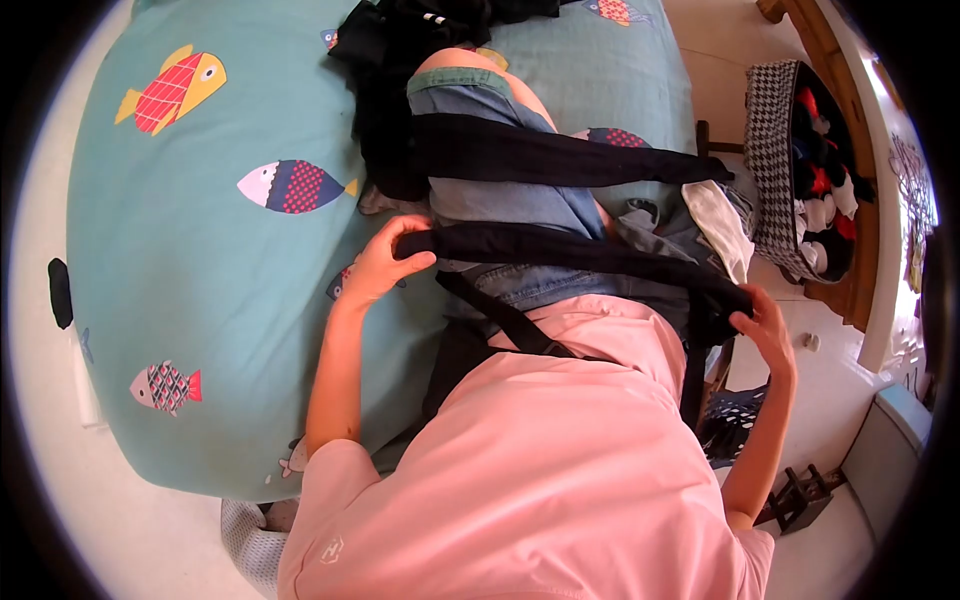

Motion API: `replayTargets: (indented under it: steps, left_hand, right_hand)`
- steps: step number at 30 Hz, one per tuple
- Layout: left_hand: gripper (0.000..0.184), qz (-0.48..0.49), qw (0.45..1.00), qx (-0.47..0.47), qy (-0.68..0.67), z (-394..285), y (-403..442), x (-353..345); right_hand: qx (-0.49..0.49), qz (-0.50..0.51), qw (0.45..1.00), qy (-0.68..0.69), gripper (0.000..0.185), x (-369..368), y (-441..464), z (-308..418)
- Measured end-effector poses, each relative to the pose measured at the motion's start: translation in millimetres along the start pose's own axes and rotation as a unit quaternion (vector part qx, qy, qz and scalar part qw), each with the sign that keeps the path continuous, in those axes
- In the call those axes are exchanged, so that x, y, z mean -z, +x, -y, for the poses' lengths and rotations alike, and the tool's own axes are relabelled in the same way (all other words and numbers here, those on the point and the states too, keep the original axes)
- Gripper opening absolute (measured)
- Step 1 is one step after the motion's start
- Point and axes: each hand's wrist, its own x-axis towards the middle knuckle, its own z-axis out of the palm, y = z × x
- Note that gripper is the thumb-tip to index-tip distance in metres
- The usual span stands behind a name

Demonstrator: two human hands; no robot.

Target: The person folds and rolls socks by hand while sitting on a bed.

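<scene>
A long black stocking (pixel 560 247) is stretched sideways across my lap. My left hand (pixel 385 262) is closed on its left end, with the thumb on the cloth. At its right end, bunched black fabric is pinched in my right hand (pixel 768 328). A second long black stocking (pixel 560 158) lies flat across my jeans (pixel 500 205), farther from me and roughly parallel. A white sock-like cloth (pixel 718 228) and a grey-blue garment (pixel 655 232) lie by my legs on the right.
I sit on a bed with a teal fish-print sheet (pixel 230 270). Black clothes (pixel 385 110) are heaped beyond my left hand. A houndstooth basket (pixel 772 170) of red, white and black items stands at right. A small dark stool (pixel 800 500) is on the floor at lower right.
</scene>
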Motion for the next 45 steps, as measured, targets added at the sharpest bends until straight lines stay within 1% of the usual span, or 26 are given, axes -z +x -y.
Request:
replayTargets:
  steps: [1, 2, 3, 4, 5, 6, 7, 8, 10, 11, 12, 14, 17, 22, 23, 26, 27, 28, 29, 30, 33, 36, 38, 40, 43, 45]
  left_hand:
    - [0.037, -0.006, 0.999, 0.026, 0.025, 7, 0, 7]
    - [0.04, -0.012, 0.997, 0.053, 0.051, 10, 0, 11]
    - [0.042, -0.05, 0.997, 0.035, -0.045, -2, -4, 11]
    - [0.035, -0.137, 0.986, -0.022, -0.095, -3, -3, 16]
    - [0.033, -0.172, 0.969, -0.032, -0.175, -9, -10, 23]
    - [0.032, -0.207, 0.944, -0.044, -0.252, -44, -21, 24]
    - [0.031, -0.196, 0.942, -0.06, -0.267, -63, -30, 28]
    - [0.031, -0.186, 0.939, -0.079, -0.279, -77, -39, 33]
    - [0.028, -0.196, 0.936, -0.127, -0.265, -89, -52, 47]
    - [0.027, -0.216, 0.932, -0.153, -0.248, -89, -54, 53]
    - [0.025, -0.233, 0.927, -0.178, -0.233, -91, -57, 56]
    - [0.023, -0.254, 0.915, -0.202, -0.24, -97, -61, 52]
    - [0.023, -0.286, 0.899, -0.233, -0.237, -96, -55, 44]
    - [0.021, -0.368, 0.874, -0.257, -0.187, -110, -47, 32]
    - [0.021, -0.342, 0.88, -0.274, -0.182, -101, -48, 40]
    - [0.022, -0.338, 0.893, -0.242, -0.175, -96, -43, 37]
    - [0.024, -0.366, 0.894, -0.211, -0.152, -94, -39, 35]
    - [0.025, -0.384, 0.896, -0.178, -0.132, -92, -35, 33]
    - [0.026, -0.356, 0.908, -0.172, -0.141, -87, -33, 33]
    - [0.027, -0.367, 0.909, -0.151, -0.125, -81, -31, 34]
    - [0.03, -0.336, 0.925, -0.139, -0.107, -75, -30, 38]
    - [0.03, -0.329, 0.927, -0.14, -0.117, -73, -26, 40]
    - [0.029, -0.312, 0.931, -0.137, -0.13, -73, -25, 42]
    - [0.028, -0.313, 0.93, -0.139, -0.136, -78, -21, 36]
    - [0.028, -0.318, 0.927, -0.15, -0.129, -76, -18, 39]
    - [0.028, -0.328, 0.922, -0.155, -0.136, -77, -20, 45]
  right_hand:
    - [0.002, 0.002, 0.997, -0.083, 0.033, 1, -2, -3]
    - [-0.003, -0.023, 0.997, -0.075, 0.031, 1, -5, -1]
    - [-0.006, -0.047, 0.997, -0.066, 0.029, 1, -7, 6]
    - [-0.007, -0.071, 0.996, -0.058, 0.028, 0, -9, 14]
    - [0.001, -0.08, 0.996, -0.036, 0.027, -3, -9, 26]
    - [0.01, -0.087, 0.996, -0.013, 0.026, -7, -8, 40]
    - [0.022, -0.091, 0.996, 0.011, 0.026, -10, -6, 50]
    - [0.029, -0.066, 0.997, -0.013, 0.026, -10, -2, 54]
    - [0.048, -0.019, 0.997, -0.062, 0.027, -5, 8, 54]
    - [0.083, -0.007, 0.996, -0.012, 0.028, -4, 16, 42]
    - [0.094, -0.037, 0.993, 0.061, 0.028, -9, 16, 42]
    - [0.082, -0.001, 0.982, 0.172, 0.032, -4, 14, 33]
    - [0.061, 0.012, 0.978, 0.198, 0.039, 9, 5, 20]
    - [0.091, -0.016, 0.956, 0.277, 0.039, 13, -11, 12]
    - [0.096, -0.017, 0.953, 0.288, 0.038, 12, -13, 11]
    - [0.066, -0.042, 0.966, 0.246, 0.036, 15, -13, -6]
    - [0.039, -0.029, 0.979, 0.199, 0.033, 17, -10, -17]
    - [-0.004, -0.069, 0.988, 0.139, 0.033, 13, -10, -18]
    - [-0.035, -0.085, 0.985, 0.147, 0.036, 8, -13, -13]
    - [-0.047, -0.094, 0.983, 0.152, 0.038, 4, -16, -10]
    - [-0.075, -0.13, 0.974, 0.172, 0.034, 2, -20, -29]
    - [-0.105, -0.135, 0.975, 0.14, 0.043, -2, -20, -36]
    - [-0.155, -0.152, 0.968, 0.125, 0.052, -8, -12, -41]
    - [-0.182, -0.146, 0.962, 0.138, 0.05, -11, -2, -41]
    - [-0.142, -0.186, 0.972, 0.024, 0.036, -17, 7, -25]
    - [-0.022, -0.248, 0.963, 0.099, 0.025, -15, 4, -18]
